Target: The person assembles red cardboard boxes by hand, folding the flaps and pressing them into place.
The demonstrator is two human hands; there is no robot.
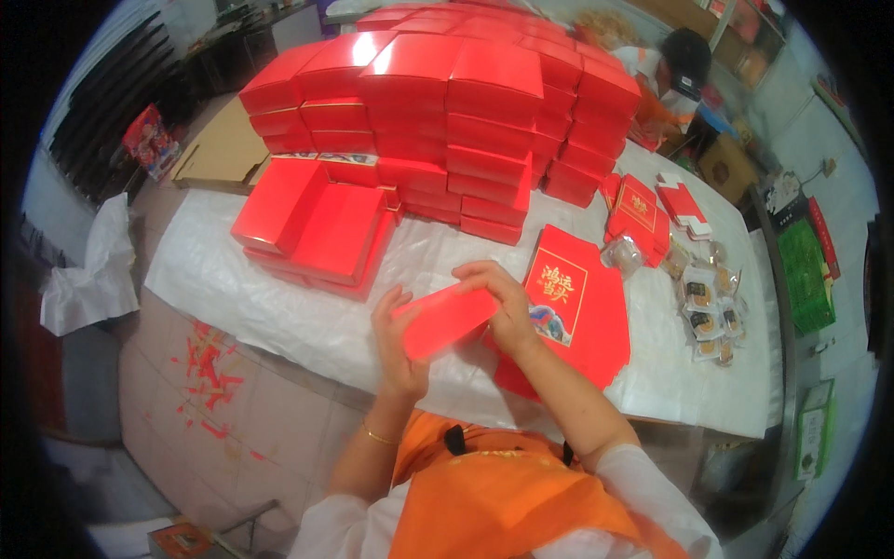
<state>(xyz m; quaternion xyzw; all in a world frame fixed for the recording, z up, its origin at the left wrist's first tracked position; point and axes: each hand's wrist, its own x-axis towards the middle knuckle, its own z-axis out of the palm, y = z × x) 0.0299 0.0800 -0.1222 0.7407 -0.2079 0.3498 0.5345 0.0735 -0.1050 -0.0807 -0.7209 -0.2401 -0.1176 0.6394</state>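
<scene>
L hand (399, 347) & R hand (506, 306) grip 1 sm. red box (450, 323) btwn them, w/ flat red cartons (601, 317) nr R forearm, stacked red boxes (405, 107) behind.

Orange apron (494, 512), yellow marking (505, 455), two black fastenings (454, 440); short white sleeves (647, 489); thin gold-coloured bracelet (377, 435) at left wrist (396, 407); hands (509, 317) bare.
</scene>
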